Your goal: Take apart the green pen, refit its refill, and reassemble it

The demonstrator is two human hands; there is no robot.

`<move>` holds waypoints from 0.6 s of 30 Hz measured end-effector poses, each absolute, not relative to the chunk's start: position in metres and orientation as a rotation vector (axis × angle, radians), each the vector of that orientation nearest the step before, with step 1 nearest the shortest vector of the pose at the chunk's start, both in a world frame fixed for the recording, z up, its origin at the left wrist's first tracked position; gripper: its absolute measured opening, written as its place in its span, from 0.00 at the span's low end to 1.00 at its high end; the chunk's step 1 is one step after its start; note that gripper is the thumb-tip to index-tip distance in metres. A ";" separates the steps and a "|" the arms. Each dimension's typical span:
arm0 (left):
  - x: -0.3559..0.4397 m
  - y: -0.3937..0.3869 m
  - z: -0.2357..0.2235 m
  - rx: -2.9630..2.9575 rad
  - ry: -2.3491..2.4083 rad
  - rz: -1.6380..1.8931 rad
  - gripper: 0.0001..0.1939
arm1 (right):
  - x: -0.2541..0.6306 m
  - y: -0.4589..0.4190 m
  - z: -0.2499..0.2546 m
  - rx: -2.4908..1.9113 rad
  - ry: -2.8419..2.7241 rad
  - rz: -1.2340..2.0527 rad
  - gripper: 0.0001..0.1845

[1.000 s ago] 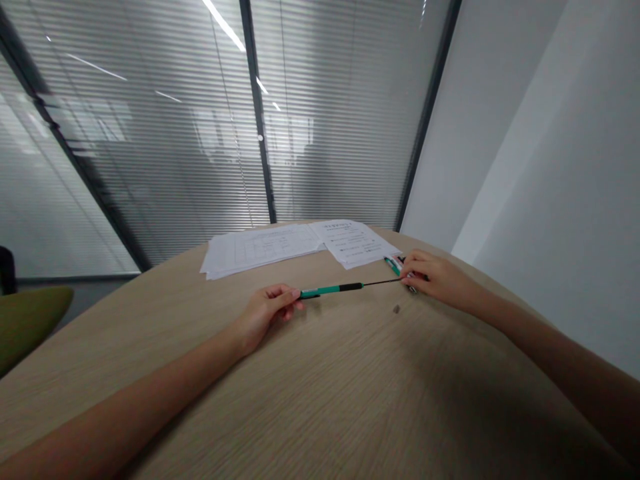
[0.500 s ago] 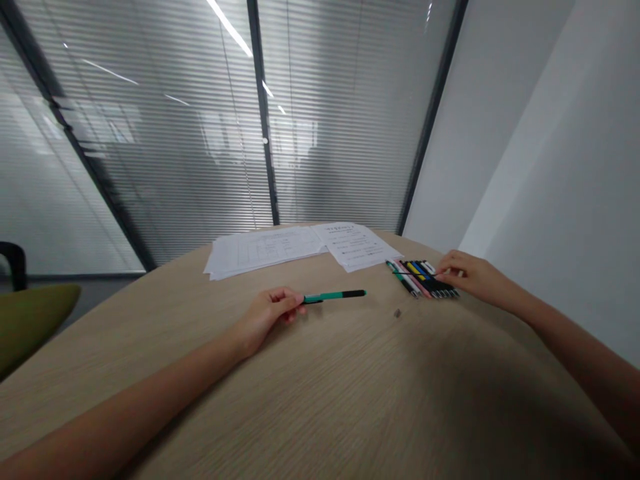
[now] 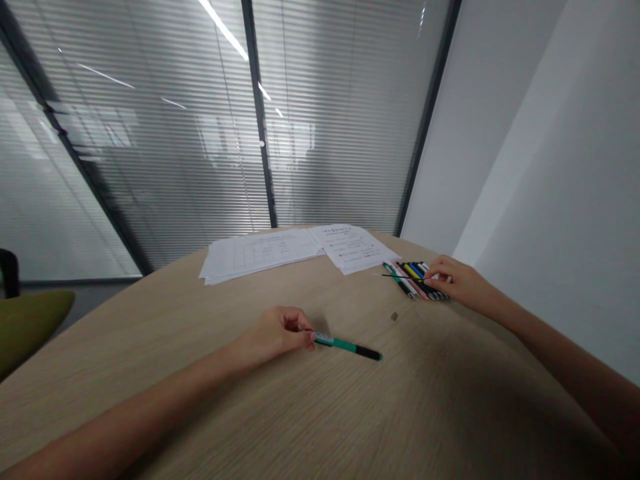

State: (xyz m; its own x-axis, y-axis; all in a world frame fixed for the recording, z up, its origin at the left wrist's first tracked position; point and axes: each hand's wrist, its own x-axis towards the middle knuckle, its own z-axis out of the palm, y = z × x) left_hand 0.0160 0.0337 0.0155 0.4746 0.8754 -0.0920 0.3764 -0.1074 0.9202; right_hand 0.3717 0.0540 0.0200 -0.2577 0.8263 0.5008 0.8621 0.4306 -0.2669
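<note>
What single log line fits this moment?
left hand: holds green pen | right hand: holds thin dark rod near pen row

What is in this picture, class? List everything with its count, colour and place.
Table: one, light wood, foreground
Papers: several, white, table's far side
Pen row: count unclear, mixed colours, table's right
Thin rod: one, dark, crossing the pen row in view
Single pen: one, green and black, centre
Small object: one, greyish, on the table
Chair: one, olive and black, left edge
Blinds: several panels, grey-white, background
Wall: one, white, right
Left hand: one, centre, holding the single pen
Right hand: one, right, holding the rod
</note>
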 end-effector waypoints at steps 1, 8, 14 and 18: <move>0.015 0.033 0.018 1.720 1.083 0.561 0.06 | 0.371 0.054 0.020 -1.412 -2.110 -0.074 0.08; 0.009 0.024 0.034 2.153 1.031 0.171 0.06 | 0.359 0.048 0.022 -1.400 -2.165 -0.058 0.08; 0.011 0.012 0.040 2.454 0.933 0.125 0.05 | 0.346 0.046 0.018 -1.354 -2.171 0.023 0.07; 0.011 0.007 0.043 2.485 0.912 0.027 0.05 | 0.334 0.045 0.013 -1.294 -2.170 0.033 0.07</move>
